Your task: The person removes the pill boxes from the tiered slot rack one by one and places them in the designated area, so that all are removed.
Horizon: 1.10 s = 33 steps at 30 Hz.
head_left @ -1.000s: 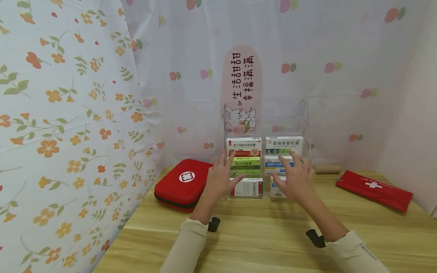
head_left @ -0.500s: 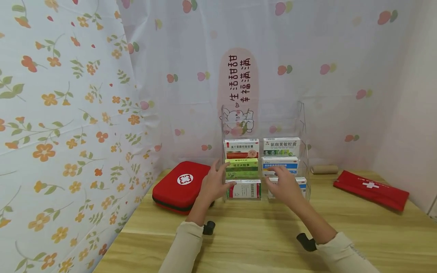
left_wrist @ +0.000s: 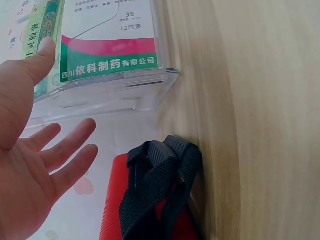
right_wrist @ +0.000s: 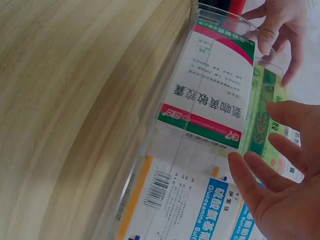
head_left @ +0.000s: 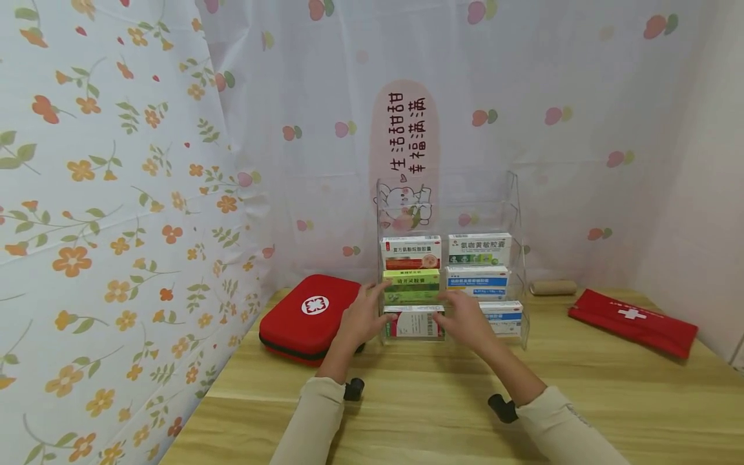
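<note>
A clear acrylic rack [left_wrist: 105,95] holds medicine boxes in two columns. My left hand [head_left: 361,318] is at the rack's left side, its fingers spread, its thumb by the lower-left white box [head_left: 414,325] with pink and green bands. Above that box sits a green box [head_left: 413,289]. My right hand [head_left: 465,320] hovers at the right end of these two boxes, fingers loosely bent and apart. In the right wrist view its fingertips come near the white box [right_wrist: 215,80]; whether they touch it I cannot tell. Neither hand holds anything.
Blue-and-white boxes [head_left: 478,283] fill the lower right rows, with two more white boxes [head_left: 479,250] above. A red first-aid case [head_left: 308,316] lies left of the rack. A red pouch [head_left: 633,323] and a brown roll [head_left: 553,288] lie to the right on the wooden table [head_left: 418,413].
My right hand has moved left and slightly down, from before the right column to the left column's right end. The left hand has lowered slightly. The boxes stay in place.
</note>
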Tool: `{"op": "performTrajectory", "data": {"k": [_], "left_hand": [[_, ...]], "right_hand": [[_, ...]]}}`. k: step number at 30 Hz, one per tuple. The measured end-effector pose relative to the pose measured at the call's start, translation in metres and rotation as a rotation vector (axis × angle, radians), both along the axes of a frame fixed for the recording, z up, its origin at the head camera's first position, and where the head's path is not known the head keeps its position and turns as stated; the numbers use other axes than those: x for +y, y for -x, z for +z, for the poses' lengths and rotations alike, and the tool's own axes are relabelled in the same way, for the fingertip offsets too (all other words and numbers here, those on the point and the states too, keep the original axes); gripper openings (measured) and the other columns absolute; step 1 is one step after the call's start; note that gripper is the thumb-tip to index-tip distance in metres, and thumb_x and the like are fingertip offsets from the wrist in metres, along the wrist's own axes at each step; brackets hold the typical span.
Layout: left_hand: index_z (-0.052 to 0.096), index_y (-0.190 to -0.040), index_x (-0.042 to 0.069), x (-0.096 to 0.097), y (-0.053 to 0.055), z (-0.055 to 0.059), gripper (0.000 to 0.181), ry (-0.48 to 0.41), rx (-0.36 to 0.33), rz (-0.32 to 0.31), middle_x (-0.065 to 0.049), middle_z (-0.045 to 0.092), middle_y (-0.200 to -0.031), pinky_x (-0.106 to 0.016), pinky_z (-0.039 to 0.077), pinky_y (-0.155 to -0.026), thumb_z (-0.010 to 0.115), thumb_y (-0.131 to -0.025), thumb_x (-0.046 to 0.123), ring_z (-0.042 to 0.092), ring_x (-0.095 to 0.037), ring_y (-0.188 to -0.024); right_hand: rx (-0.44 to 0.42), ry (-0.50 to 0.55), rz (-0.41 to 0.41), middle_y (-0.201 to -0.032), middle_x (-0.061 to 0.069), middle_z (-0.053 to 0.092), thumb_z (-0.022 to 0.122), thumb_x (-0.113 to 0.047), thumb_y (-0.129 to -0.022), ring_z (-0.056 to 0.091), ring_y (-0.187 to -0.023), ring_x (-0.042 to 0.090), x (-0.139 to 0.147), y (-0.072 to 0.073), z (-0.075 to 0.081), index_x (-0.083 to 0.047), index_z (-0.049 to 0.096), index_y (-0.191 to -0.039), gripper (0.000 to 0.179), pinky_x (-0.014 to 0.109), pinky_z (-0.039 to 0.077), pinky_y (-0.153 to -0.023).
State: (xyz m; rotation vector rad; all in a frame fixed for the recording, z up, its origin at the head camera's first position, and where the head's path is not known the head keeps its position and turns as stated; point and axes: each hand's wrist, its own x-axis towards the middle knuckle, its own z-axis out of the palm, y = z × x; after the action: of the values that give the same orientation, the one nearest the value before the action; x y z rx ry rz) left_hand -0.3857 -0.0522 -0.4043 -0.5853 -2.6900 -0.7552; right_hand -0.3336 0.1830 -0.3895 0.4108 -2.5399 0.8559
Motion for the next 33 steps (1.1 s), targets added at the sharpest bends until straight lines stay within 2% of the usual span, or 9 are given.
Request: {"op": "performTrajectory", "data": {"k": [9, 17, 22, 28, 33], "left_hand": [[0.033, -0.150, 0.041, -0.001, 0.005, -0.002, 0.080, 0.033, -0.003, 0.013, -0.009, 0.038, -0.151, -0.052, 0.053, -0.082, 0.079, -0.085, 0.036, 0.060, -0.030, -0.115], [0.031, -0.152, 0.041, -0.004, 0.007, -0.004, 0.085, -0.001, -0.055, -0.030, -0.009, 0.037, -0.152, -0.058, 0.048, -0.091, 0.081, -0.083, 0.034, 0.052, -0.030, -0.125], [0.031, -0.152, 0.040, -0.006, 0.008, -0.006, 0.086, -0.028, -0.086, -0.056, -0.008, 0.041, -0.148, -0.054, 0.050, -0.091, 0.082, -0.083, 0.031, 0.056, -0.026, -0.118], [0.034, -0.150, 0.038, -0.007, 0.013, -0.007, 0.086, -0.100, -0.102, -0.105, -0.005, 0.053, -0.135, -0.039, 0.054, -0.078, 0.083, -0.081, 0.028, 0.064, -0.020, -0.103], [0.035, -0.149, 0.038, -0.007, 0.014, -0.007, 0.085, -0.128, -0.137, -0.114, -0.002, 0.061, -0.111, -0.030, 0.050, -0.064, 0.084, -0.081, 0.026, 0.063, -0.012, -0.083]], "right_hand": [[-0.026, -0.025, 0.006, -0.115, 0.021, 0.065, 0.073, -0.012, -0.086, 0.059, -0.111, 0.039, -0.004, 0.010, -0.003, 0.004, 0.069, -0.113, 0.032, 0.053, 0.050, -0.092], [-0.080, -0.054, 0.001, -0.115, 0.024, 0.062, 0.072, -0.008, -0.086, 0.058, -0.110, 0.040, -0.008, 0.013, -0.005, 0.005, 0.069, -0.111, 0.029, 0.052, 0.051, -0.090], [-0.089, -0.062, 0.001, -0.112, 0.022, 0.063, 0.072, -0.004, -0.084, 0.059, -0.107, 0.038, -0.010, 0.016, -0.009, 0.004, 0.071, -0.107, 0.024, 0.051, 0.052, -0.089], [-0.065, -0.081, -0.001, -0.110, 0.020, 0.067, 0.075, -0.001, -0.082, 0.063, -0.104, 0.035, -0.011, 0.023, -0.012, 0.002, 0.074, -0.103, 0.021, 0.049, 0.053, -0.086], [-0.042, -0.098, 0.014, -0.108, 0.020, 0.068, 0.075, 0.006, -0.079, 0.064, -0.104, 0.036, -0.009, 0.027, -0.014, 0.002, 0.074, -0.102, 0.023, 0.048, 0.054, -0.084]]}}
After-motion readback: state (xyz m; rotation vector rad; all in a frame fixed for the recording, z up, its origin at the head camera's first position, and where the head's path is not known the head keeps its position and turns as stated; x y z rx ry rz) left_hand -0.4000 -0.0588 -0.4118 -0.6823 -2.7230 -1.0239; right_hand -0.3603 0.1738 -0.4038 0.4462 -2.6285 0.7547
